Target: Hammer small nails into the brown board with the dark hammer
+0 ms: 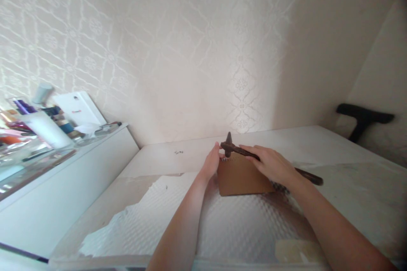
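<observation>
The hammer (238, 150), gripped in the fingers of the right hand (271, 161) above the brown board (243, 178), should prove rigid and head-heavy, best held by its handle (309, 175); whether the left hand (211, 163) pinches anything is unclear.

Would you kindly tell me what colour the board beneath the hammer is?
The board is brown, showing best in the head view.

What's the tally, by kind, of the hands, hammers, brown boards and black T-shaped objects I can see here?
Hands: 2, the left hand and the right hand
Hammer: 1
Brown board: 1
Black T-shaped object: 1
Total: 5
</observation>
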### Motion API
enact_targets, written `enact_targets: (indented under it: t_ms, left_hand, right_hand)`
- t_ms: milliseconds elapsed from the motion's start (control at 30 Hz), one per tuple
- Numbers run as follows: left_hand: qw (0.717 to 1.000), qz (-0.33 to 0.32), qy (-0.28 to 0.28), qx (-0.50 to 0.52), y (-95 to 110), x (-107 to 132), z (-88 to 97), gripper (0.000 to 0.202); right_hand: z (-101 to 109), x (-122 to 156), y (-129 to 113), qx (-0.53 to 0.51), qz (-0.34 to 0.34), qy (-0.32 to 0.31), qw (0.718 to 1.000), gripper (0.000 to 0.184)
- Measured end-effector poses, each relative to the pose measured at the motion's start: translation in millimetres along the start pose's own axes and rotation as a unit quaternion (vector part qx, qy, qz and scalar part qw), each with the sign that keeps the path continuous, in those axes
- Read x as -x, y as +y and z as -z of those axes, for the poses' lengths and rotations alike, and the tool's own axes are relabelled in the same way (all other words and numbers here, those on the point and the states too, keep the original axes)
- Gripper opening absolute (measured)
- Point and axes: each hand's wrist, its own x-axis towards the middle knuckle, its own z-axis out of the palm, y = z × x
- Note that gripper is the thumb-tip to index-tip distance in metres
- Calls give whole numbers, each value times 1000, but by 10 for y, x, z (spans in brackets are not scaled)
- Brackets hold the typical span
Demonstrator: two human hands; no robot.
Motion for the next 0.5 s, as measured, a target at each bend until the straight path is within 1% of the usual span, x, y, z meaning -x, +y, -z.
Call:
enact_targets:
  t_ms: [100, 200, 300, 433, 500]
  left_hand:
    - [1000, 13, 7, -4, 2, -7, -3, 75]
    - [1000, 21, 2, -8, 0, -12, -2, 74]
    - [1000, 16, -1, -9, 0, -11, 2, 74]
    - [1000, 2, 7, -11, 16, -1, 6, 75]
    - [1000, 1, 7, -12, 27, 5, 9, 76]
  right_hand:
    - [-1, -2, 0, -2, 6, 12, 1000, 46]
    - [-8, -5, 3, 5, 13, 6, 1000, 45]
    - [-10, -4, 2, 17, 12, -2, 1000, 45]
    - [-9, 1, -1, 8, 11, 15, 1000, 45]
    - [-12, 2, -3, 14, 13, 14, 1000, 44]
